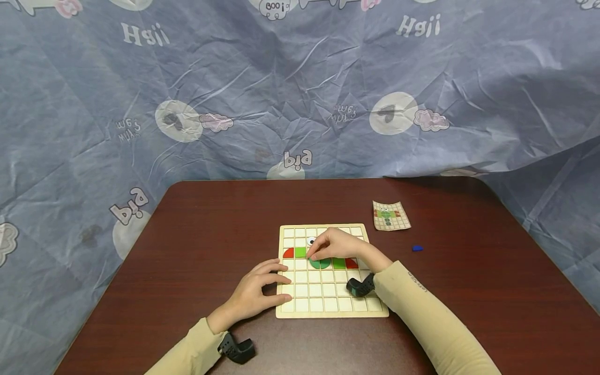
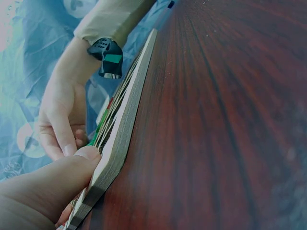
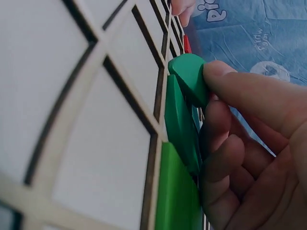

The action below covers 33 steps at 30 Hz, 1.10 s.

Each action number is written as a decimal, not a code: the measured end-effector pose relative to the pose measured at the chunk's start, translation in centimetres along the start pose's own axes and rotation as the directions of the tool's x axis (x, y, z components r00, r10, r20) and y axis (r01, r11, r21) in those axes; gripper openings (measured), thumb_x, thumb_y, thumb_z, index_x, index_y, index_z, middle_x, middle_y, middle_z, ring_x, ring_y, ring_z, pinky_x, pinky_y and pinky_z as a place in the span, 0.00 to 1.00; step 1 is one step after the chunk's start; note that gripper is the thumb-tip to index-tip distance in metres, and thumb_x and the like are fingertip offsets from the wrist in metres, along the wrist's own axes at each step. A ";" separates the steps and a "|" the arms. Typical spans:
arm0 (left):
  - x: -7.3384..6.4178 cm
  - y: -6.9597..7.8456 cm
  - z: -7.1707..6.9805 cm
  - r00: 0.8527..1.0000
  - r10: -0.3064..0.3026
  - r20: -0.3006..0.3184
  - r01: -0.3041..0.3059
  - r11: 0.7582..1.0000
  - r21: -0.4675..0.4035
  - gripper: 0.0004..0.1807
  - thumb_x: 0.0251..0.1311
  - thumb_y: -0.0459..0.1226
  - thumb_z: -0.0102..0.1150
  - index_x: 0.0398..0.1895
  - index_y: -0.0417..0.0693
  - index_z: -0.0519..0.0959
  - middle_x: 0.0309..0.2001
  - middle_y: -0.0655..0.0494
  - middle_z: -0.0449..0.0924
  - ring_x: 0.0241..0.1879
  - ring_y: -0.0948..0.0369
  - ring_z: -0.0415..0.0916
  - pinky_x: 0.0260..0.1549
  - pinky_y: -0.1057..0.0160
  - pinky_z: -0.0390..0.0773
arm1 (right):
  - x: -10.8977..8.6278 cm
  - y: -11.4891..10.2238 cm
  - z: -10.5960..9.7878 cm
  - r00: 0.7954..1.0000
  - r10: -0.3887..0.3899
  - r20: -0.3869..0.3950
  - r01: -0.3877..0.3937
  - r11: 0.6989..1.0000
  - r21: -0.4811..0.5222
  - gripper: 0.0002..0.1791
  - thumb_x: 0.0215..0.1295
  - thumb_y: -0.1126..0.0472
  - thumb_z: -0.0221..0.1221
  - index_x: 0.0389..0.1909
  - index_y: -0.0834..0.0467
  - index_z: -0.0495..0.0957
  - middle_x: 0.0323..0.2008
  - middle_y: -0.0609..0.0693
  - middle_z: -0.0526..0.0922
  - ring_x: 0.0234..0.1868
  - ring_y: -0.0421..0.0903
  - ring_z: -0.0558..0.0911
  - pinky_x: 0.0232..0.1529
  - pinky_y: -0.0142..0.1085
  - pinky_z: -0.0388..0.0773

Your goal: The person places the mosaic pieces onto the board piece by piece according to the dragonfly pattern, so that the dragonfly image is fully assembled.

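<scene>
A wooden grid board [image 1: 333,307] lies on the table. My left hand [image 1: 255,289] rests at its left side with fingers spread; in the left wrist view the thumb [image 2: 72,172] lies over the board's rim. Above the upper middle cells, my right hand [image 1: 339,242] pinches a dark green rounded piece [image 3: 188,74] between thumb and fingertips. That piece is tilted, right by another dark green piece [image 3: 178,120] set in the grid. Light green squares [image 1: 300,252] and red quarter-round pieces [image 1: 288,253] flank the dark green ones. An eye piece [image 1: 311,241] is partly hidden by the right hand.
A pattern card [image 1: 391,216] with a coloured figure on a grid lies behind the board to the right. Nearer, a small blue piece [image 1: 417,248] sits on the dark red-brown table [image 1: 225,219]. A printed blue-grey cloth [image 1: 281,94] hangs behind.
</scene>
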<state>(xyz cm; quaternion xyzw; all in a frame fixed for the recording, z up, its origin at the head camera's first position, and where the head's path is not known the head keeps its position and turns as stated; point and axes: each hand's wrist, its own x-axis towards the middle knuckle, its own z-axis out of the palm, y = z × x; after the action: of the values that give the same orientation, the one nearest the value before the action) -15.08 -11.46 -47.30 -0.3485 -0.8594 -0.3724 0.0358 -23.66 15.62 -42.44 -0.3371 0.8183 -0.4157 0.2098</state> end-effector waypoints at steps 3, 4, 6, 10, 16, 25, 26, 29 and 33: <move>0.0 0.0 0.0 1.000 0.003 0.000 -0.003 1.000 0.001 0.17 0.54 0.54 0.63 0.43 0.57 0.83 0.56 0.60 0.73 0.66 0.56 0.59 0.57 0.48 0.68 | 0.0 -0.1 0.1 1.000 0.014 -0.010 -0.014 1.000 -0.013 0.07 0.60 0.66 0.63 0.38 0.62 0.85 0.34 0.53 0.85 0.32 0.47 0.82 0.32 0.31 0.78; 0.0 0.0 0.0 1.000 0.004 -0.001 -0.004 1.000 0.001 0.18 0.54 0.54 0.63 0.43 0.57 0.83 0.56 0.60 0.73 0.66 0.56 0.59 0.57 0.48 0.68 | -0.1 -0.1 0.1 1.000 0.017 -0.013 -0.017 1.000 -0.013 0.07 0.59 0.67 0.62 0.38 0.63 0.85 0.34 0.54 0.85 0.31 0.49 0.82 0.31 0.31 0.78; 0.0 0.0 0.0 1.000 0.006 -0.002 -0.006 1.000 0.001 0.17 0.54 0.54 0.63 0.43 0.57 0.83 0.56 0.60 0.73 0.66 0.56 0.59 0.57 0.48 0.69 | -0.2 -0.3 0.2 1.000 0.021 -0.016 -0.021 1.000 -0.010 0.07 0.59 0.69 0.62 0.38 0.66 0.84 0.34 0.58 0.85 0.31 0.54 0.81 0.30 0.31 0.77; 0.0 0.0 0.0 1.000 0.006 -0.004 -0.006 1.000 -0.001 0.17 0.54 0.54 0.64 0.43 0.57 0.83 0.56 0.61 0.73 0.66 0.56 0.60 0.57 0.48 0.69 | -0.4 -0.7 0.1 0.999 0.025 -0.024 -0.025 1.000 0.002 0.08 0.59 0.71 0.61 0.39 0.68 0.83 0.34 0.60 0.84 0.33 0.56 0.82 0.32 0.32 0.78; 0.0 0.0 0.1 1.000 0.003 -0.008 -0.003 1.000 0.003 0.17 0.54 0.54 0.64 0.43 0.59 0.83 0.56 0.61 0.73 0.66 0.57 0.60 0.57 0.48 0.69 | -1.3 -0.9 -1.1 0.999 0.012 -0.038 -0.009 0.998 0.055 0.11 0.60 0.66 0.63 0.43 0.65 0.82 0.37 0.55 0.84 0.38 0.46 0.83 0.38 0.34 0.81; -0.1 0.0 0.0 1.000 0.000 -0.010 0.000 1.000 0.008 0.16 0.53 0.53 0.64 0.43 0.59 0.83 0.56 0.61 0.73 0.66 0.57 0.60 0.57 0.49 0.68 | -4.8 -1.0 -3.8 0.994 -0.002 -0.113 0.005 1.000 0.027 0.16 0.63 0.62 0.61 0.47 0.68 0.79 0.40 0.54 0.84 0.41 0.46 0.82 0.41 0.36 0.81; -0.1 0.0 0.0 1.000 0.000 -0.010 0.001 1.000 0.008 0.16 0.53 0.53 0.65 0.43 0.59 0.83 0.56 0.61 0.73 0.66 0.57 0.60 0.58 0.49 0.68 | -5.4 -1.0 -4.0 0.992 0.003 -0.127 -0.001 1.000 0.018 0.16 0.63 0.62 0.60 0.48 0.67 0.79 0.40 0.54 0.84 0.41 0.46 0.82 0.42 0.36 0.81; 0.0 0.0 0.0 1.000 -0.001 -0.007 0.001 1.000 0.007 0.16 0.53 0.53 0.65 0.43 0.59 0.83 0.56 0.61 0.73 0.66 0.57 0.59 0.58 0.49 0.68 | -6.9 -0.8 -4.7 0.985 0.014 -0.171 -0.014 1.000 0.004 0.15 0.63 0.61 0.60 0.47 0.65 0.79 0.41 0.57 0.83 0.41 0.46 0.82 0.43 0.37 0.80; 0.0 0.0 0.0 1.000 -0.001 -0.008 0.001 1.000 0.003 0.16 0.53 0.52 0.65 0.43 0.59 0.83 0.56 0.61 0.73 0.66 0.57 0.60 0.57 0.49 0.68 | -9.1 -0.2 -5.5 0.970 0.054 -0.236 -0.054 0.999 0.005 0.15 0.63 0.59 0.61 0.47 0.63 0.80 0.42 0.58 0.83 0.41 0.45 0.81 0.43 0.36 0.79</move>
<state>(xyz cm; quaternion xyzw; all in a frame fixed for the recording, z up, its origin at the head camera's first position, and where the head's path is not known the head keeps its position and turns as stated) -15.05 -11.46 -47.32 -0.3463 -0.8600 -0.3727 0.0395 -20.81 25.06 -38.57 -0.2628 0.8466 -0.4464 0.1220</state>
